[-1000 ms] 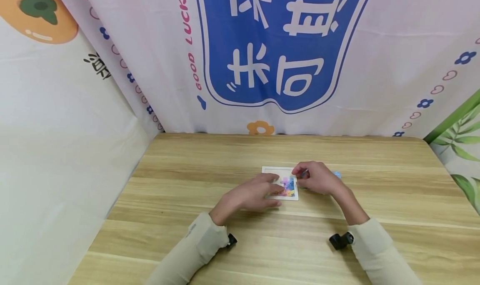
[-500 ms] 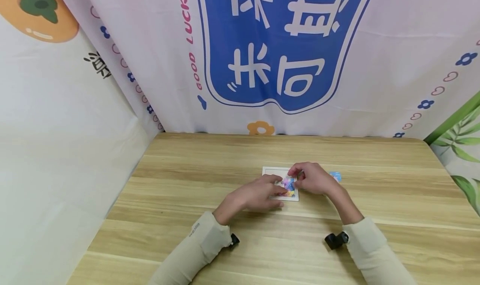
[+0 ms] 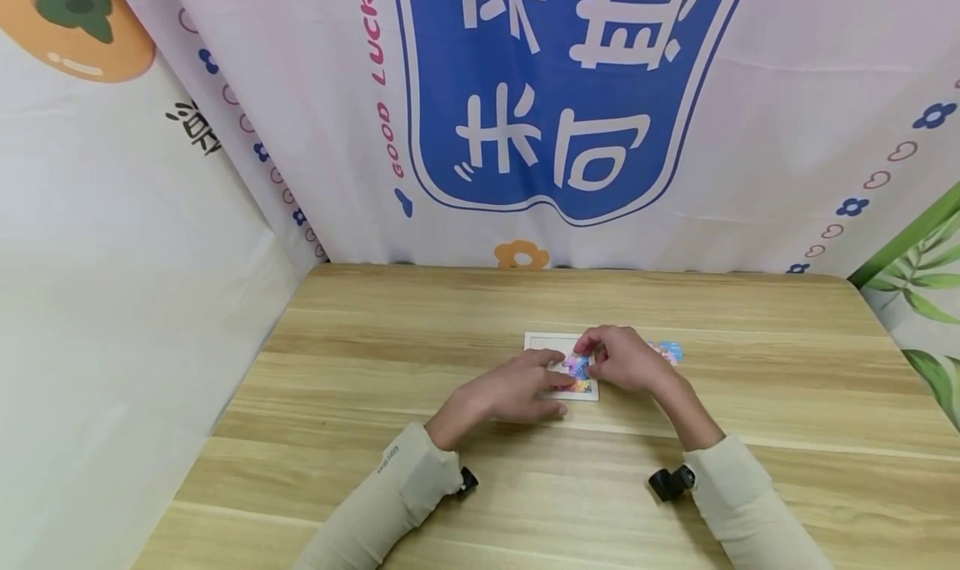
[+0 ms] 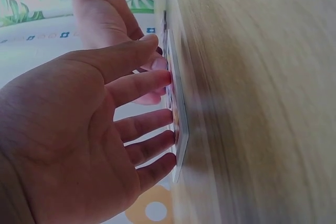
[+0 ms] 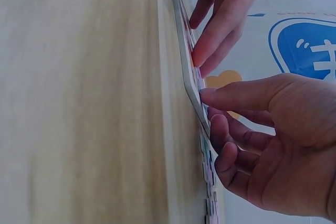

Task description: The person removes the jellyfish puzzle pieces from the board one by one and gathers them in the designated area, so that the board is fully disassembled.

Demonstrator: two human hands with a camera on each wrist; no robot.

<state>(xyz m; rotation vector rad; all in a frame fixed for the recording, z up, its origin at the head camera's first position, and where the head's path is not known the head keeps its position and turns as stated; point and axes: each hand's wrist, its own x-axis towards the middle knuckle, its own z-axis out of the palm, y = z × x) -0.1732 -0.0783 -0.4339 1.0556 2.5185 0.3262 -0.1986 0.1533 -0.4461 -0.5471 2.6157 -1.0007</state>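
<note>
A small jigsaw puzzle with a white frame tray [image 3: 542, 339] lies flat on the wooden table; colourful pieces [image 3: 578, 368] fill its lower right part. My left hand [image 3: 517, 384] rests on the tray from the left, its fingers fairly straight and the tips touching the puzzle, as the left wrist view shows. At the tray's right edge my right hand [image 3: 626, 357] has thumb and forefinger on a puzzle piece, mostly hidden by those fingers; its other fingers are curled. The right thumb [image 5: 226, 97] meets the puzzle's surface in the right wrist view.
Loose blue and pink puzzle pieces [image 3: 671, 352] lie on the table [image 3: 420, 312] behind my right wrist. In the right wrist view they appear as stacked edges beyond the tray. A printed cloth [image 3: 315, 137] hangs along the table's back edge.
My right hand has shifted slightly left, with its fingertips brought over the tray's right part. More of the loose pieces behind it now show. The left hand has moved a little to the right.
</note>
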